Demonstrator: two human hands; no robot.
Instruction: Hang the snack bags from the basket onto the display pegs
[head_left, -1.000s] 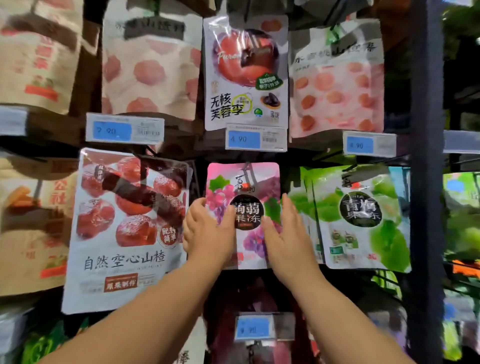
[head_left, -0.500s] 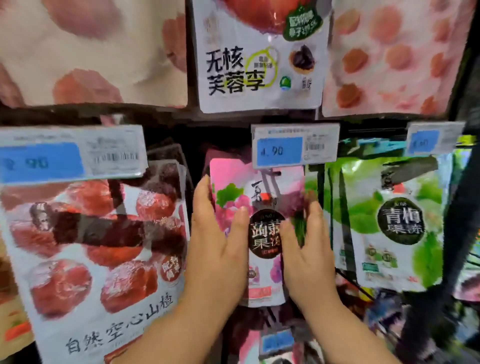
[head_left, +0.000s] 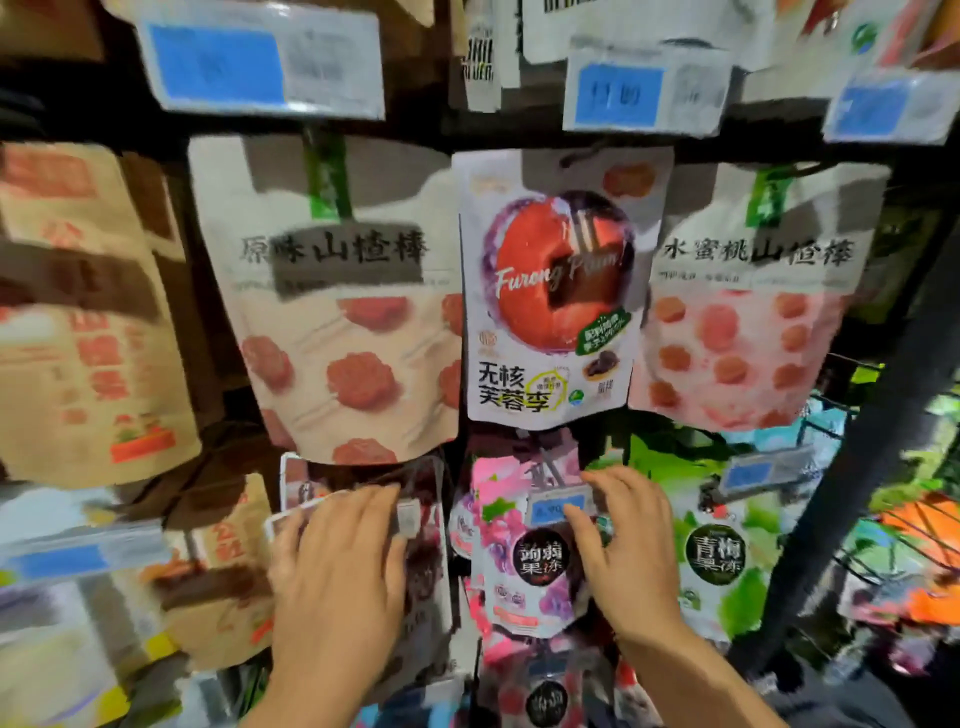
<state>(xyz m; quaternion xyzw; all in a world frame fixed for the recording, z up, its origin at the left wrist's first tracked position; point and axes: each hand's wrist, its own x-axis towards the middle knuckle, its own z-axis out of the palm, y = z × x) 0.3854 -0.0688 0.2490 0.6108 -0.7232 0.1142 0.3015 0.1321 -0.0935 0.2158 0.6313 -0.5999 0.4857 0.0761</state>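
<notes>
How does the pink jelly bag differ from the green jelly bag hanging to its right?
The pink bag shows purple grapes on pink; the green bag has green on white. A price tag, held by the right hand, covers part of the pink bag; the green bag hangs in plain view. Both hang in one row and carry a round black label.

left hand (head_left: 337, 561) flat, fingers straight, on dark red bag (head_left: 428, 571) at 9 o'clock of pink grape jelly bag (head_left: 511, 577). right hand (head_left: 631, 566) pinches blue price tag (head_left: 556, 506) over that bag's 12 o'clock edge. plum bag (head_left: 550, 312) hangs at its 12, green jelly bag (head_left: 722, 561) at 3. edges motion-blurred.
</notes>
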